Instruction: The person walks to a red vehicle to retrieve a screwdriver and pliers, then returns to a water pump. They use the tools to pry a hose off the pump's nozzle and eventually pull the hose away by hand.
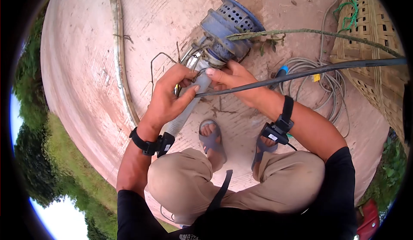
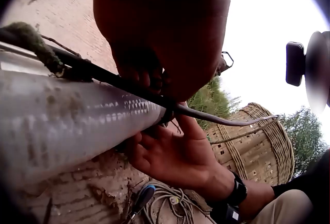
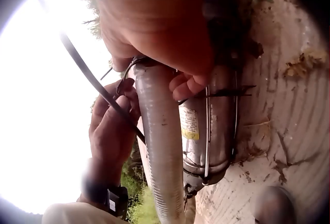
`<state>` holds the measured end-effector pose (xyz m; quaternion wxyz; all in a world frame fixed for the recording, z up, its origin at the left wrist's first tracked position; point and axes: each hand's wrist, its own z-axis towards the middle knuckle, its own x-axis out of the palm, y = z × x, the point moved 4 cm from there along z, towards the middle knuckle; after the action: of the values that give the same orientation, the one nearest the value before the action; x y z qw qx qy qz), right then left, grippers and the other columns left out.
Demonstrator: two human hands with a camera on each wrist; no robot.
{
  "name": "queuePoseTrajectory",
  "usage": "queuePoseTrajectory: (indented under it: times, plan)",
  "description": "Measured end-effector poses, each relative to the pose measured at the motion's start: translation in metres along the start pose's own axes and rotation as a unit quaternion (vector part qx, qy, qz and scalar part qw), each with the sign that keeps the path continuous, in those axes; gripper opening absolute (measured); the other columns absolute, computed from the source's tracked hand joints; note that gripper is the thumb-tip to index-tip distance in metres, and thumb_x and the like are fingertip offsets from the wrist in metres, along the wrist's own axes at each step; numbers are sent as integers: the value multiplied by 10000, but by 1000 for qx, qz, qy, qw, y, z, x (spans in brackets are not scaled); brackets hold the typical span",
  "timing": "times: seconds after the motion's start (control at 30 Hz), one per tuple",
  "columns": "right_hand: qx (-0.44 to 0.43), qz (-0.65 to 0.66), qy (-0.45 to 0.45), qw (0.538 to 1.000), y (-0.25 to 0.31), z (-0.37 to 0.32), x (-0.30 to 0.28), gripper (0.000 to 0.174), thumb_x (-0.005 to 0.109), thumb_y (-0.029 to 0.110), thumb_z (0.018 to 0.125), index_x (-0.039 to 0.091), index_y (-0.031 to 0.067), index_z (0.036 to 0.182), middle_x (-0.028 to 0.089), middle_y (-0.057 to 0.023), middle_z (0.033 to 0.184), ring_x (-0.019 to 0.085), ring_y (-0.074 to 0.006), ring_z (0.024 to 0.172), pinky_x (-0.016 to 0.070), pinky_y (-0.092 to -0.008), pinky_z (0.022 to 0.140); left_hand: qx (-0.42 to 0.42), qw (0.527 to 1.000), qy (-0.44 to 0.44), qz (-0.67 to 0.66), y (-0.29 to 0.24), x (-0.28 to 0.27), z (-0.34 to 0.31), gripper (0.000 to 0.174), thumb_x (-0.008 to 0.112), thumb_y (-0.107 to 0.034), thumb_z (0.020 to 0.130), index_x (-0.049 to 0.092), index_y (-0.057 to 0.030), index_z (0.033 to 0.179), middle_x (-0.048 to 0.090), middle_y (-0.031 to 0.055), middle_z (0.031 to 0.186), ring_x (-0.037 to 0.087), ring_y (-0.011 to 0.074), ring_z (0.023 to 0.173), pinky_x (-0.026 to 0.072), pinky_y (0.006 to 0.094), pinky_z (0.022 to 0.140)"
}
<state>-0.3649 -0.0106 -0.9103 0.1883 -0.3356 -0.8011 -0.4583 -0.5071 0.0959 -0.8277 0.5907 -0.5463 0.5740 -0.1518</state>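
Note:
A translucent ribbed hose (image 1: 184,114) runs from between the person's knees to a blue pump (image 1: 219,27) with a perforated end. My left hand (image 1: 170,94) pinches a thin dark wire (image 3: 125,74) at the hose's upper end, thumb and forefinger close together. On the other side, my right hand (image 1: 236,81) curls round that hose end, its thumb lying near the wire. A black cable (image 1: 301,73) crosses over the hose beside both hands. Below the pump head, its metal motor body (image 3: 196,146) lies alongside the hose.
Coiled grey cable (image 1: 333,89) and a blue-handled tool (image 1: 282,71) lie on the concrete at right. A woven basket (image 1: 365,38) stands beyond. A mossy rope (image 1: 309,31) reaches over the pump. At left runs a long pale hose (image 1: 118,46).

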Motion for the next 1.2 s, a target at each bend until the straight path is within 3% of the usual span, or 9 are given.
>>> queuePoseTrajectory:
  times: [0.2, 0.27, 0.33, 0.37, 0.43, 0.53, 0.63, 0.93, 1.2]
  plan:
    - [87, 42, -18, 995, 2, 2, 11, 442, 781, 282, 883, 584, 22, 1181, 656, -55, 997, 604, -124, 841, 515, -286, 678, 51, 998, -14, 20, -7, 1, -12, 336, 654, -10, 879, 667, 16, 1214, 519, 178, 1306, 538, 294, 1177, 477, 380, 971]
    - [112, 5, -18, 994, 9, 2, 9, 420, 773, 300, 890, 597, 48, 1175, 653, -42, 1007, 600, -119, 857, 511, -291, 696, 40, 999, 3, 17, 5, -3, -4, 298, 652, -18, 896, 678, 21, 1190, 463, 185, 1397, 503, 279, 1258, 474, 384, 1004]
    - [142, -30, -19, 989, 5, 0, 6, 398, 765, 318, 897, 609, 73, 1169, 650, -29, 1017, 597, -114, 872, 507, -295, 714, -1, 983, -109, -147, 32, -9, 6, 260, 654, -73, 943, 677, 21, 1184, 509, 172, 1377, 528, 242, 1239, 477, 363, 1012]
    - [143, -22, -30, 989, 1, 2, 7, 400, 769, 315, 893, 608, 71, 1166, 651, -25, 1014, 597, -113, 863, 505, -292, 697, -2, 983, -110, -147, 34, -10, 12, 260, 654, -73, 943, 677, 21, 1184, 509, 172, 1377, 528, 242, 1239, 477, 363, 1012]
    - [121, -1, -25, 992, 2, 1, 7, 410, 774, 347, 889, 616, 76, 1152, 647, -1, 980, 588, -97, 831, 493, -273, 655, -170, 928, -132, -303, 51, -9, 23, 253, 648, -140, 986, 674, 20, 1181, 566, 154, 1340, 574, 225, 1188, 485, 338, 993]
    - [126, 20, -60, 990, 5, -1, 12, 421, 792, 376, 869, 621, 68, 1100, 623, 0, 901, 541, -76, 739, 439, -231, 521, -186, 959, -4, -212, 54, 4, 29, 302, 572, -180, 1045, 632, 28, 1254, 688, 65, 1103, 618, 115, 1023, 492, 258, 897]
    - [126, 6, -64, 990, 6, -1, 21, 404, 788, 428, 868, 650, 79, 1018, 597, 20, 814, 518, -72, 680, 424, -237, 508, -98, 982, -95, -130, 50, 10, 27, 316, 582, -207, 1039, 668, 39, 1218, 724, 93, 990, 624, 115, 925, 507, 272, 835]
    - [146, 58, -82, 984, -1, 2, 20, 316, 774, 340, 850, 662, 44, 843, 566, -9, 712, 508, -89, 610, 418, -237, 494, -80, 992, -82, -61, 51, 5, 32, 259, 546, -164, 1053, 687, 24, 1160, 721, 73, 948, 632, 116, 844, 519, 275, 769]
    - [195, 43, -41, 979, -3, 7, 9, 233, 772, 251, 839, 678, 41, 875, 618, -31, 745, 578, -120, 655, 477, -264, 556, -129, 978, -58, -156, 69, 8, 53, 219, 541, -189, 1058, 661, -9, 1025, 646, 19, 781, 592, 77, 689, 503, 242, 622]
